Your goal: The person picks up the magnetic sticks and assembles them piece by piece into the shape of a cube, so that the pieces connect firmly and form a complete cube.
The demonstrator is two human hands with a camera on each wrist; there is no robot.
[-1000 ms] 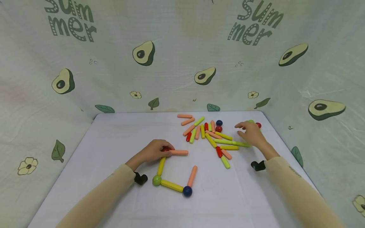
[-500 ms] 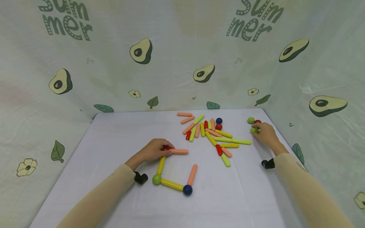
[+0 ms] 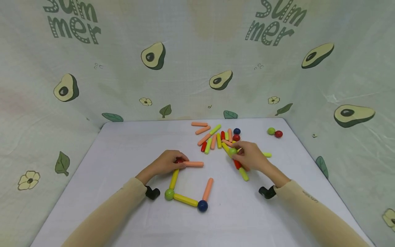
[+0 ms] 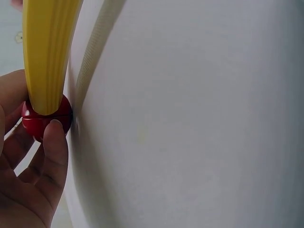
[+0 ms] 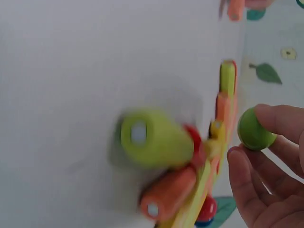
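My left hand (image 3: 166,162) grips a red ball (image 4: 35,124) at the upper left corner of a stick-and-ball frame. From that ball a yellow stick (image 3: 174,179) runs down to a green ball (image 3: 169,194), and an orange stick (image 3: 193,164) points right. Another yellow stick (image 3: 186,200) links the green ball to a dark blue ball (image 3: 202,206), from which a second orange stick (image 3: 208,189) slants upward. Between thumb and fingers my right hand (image 3: 249,156) pinches a lighter green ball (image 5: 254,129), held over the pile of loose sticks and partly covering it.
Loose sticks in orange, yellow, red and lime, such as a lime stick (image 3: 243,174), lie across the back centre. Near them are a blue ball (image 3: 236,131) and a red ball (image 3: 236,137). Another green ball (image 3: 271,131) and red ball (image 3: 278,134) sit at the back right.
My right hand reached to the balls at the back right, took a green ball and carried it left over the sticks. My left hand stays on the red ball.
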